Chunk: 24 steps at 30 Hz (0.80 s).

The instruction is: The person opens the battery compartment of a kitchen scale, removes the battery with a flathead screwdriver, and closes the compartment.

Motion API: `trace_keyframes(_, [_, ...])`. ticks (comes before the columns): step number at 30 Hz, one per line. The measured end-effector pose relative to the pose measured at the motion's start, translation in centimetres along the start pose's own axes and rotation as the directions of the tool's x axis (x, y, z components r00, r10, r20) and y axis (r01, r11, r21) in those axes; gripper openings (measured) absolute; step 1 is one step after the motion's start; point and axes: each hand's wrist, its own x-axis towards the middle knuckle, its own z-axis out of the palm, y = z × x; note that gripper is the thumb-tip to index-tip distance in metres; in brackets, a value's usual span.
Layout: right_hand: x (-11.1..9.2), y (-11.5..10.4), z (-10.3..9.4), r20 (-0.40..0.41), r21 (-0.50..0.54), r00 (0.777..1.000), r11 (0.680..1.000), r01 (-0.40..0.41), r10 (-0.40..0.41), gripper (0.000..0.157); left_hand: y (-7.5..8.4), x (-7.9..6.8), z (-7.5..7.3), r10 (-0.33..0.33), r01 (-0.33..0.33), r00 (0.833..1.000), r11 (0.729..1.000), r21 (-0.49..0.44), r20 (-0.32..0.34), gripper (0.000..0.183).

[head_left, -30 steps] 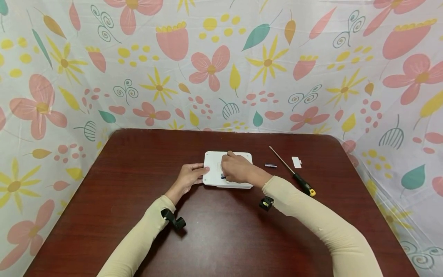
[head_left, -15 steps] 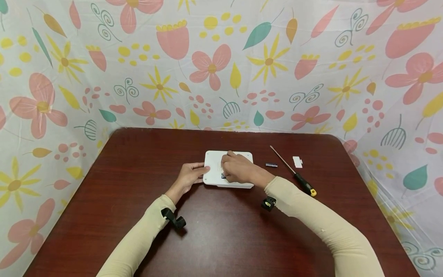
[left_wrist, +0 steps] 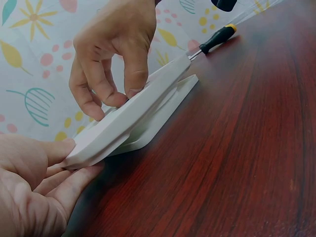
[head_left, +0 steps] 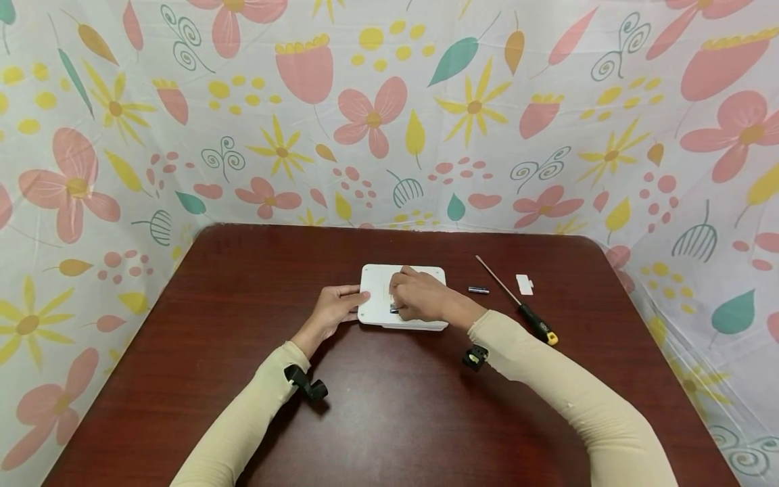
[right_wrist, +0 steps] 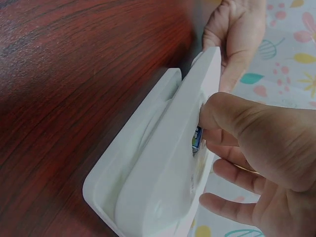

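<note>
1. Device (head_left: 376, 316) (head view): toward the worktop's (head_left: 274, 270) far edge, left hand (head_left: 331, 309) gripping its left end, seemingly steadying it.
2. Left wrist: thumb above, fingers beneath.
3. Right wrist: right hand (right_wrist: 274, 158), fingers bent at the slotted battery (right_wrist: 197, 140); cannot tell if pinching.

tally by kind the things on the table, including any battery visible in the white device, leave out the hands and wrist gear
White device: 1
Batteries: 2 (loose battery; partly hidden battery in the white device)
Screwdriver: 1
Small white cover: 1
Total: 5 in view
</note>
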Motion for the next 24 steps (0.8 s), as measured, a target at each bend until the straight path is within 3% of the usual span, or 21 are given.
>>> trace_keyframes(9, [-0.1,0.4,0.1,-0.059,-0.009,0.998,0.999,0.033,-0.034,0.028,-0.2,0.1,-0.1,0.001,-0.001,1.0,1.0,0.005,0.008,0.037])
trace_keyframes(15, [-0.6,0.9,-0.5,-0.05,0.085,0.998,0.996,-0.041,0.045,0.011,-0.3,0.1,-0.1,-0.005,0.005,1.0,1.0,0.005,0.008,0.038])
trace_keyframes(24, [-2.6,2.3,-2.0,-0.113,0.103,0.986,0.989,-0.108,0.12,0.005,-0.1,0.0,0.0,0.005,-0.006,1.0,1.0,0.008,0.01,0.037])
